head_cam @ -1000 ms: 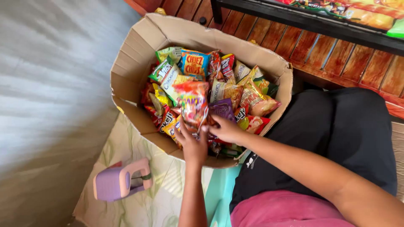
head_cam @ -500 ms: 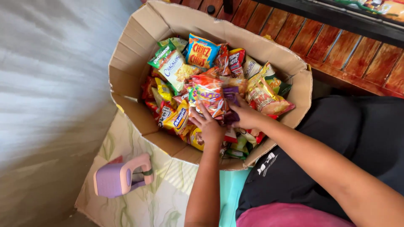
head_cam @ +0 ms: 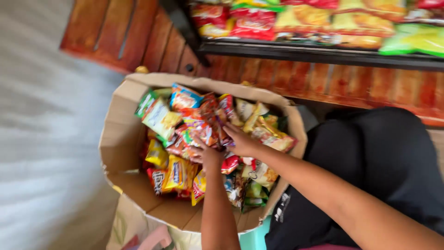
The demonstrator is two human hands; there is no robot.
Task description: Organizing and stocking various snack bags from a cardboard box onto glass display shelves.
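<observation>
Both your hands are inside the box [head_cam: 121, 153], an open cardboard carton filled with small snack packets. Your left hand [head_cam: 206, 155] lies on the middle of the pile, fingers curled onto a red and orange packet [head_cam: 199, 132]; whether it pinches the packet or only presses on it cannot be told through the blur. Your right hand [head_cam: 240, 141] sits just beside the left, touching the packets, with fingers bent toward the same cluster; its grasp cannot be told either. Yellow packets [head_cam: 178, 173] lie low on the near-left side of the box, and a green and white packet [head_cam: 159, 118] lies at the far left. The box stands on the floor [head_cam: 37, 139], against a wooden shelf base [head_cam: 323, 81]. A shelf [head_cam: 323, 21] above carries larger snack bags. Your black-clad knee [head_cam: 379, 157] is just right of the box.
</observation>
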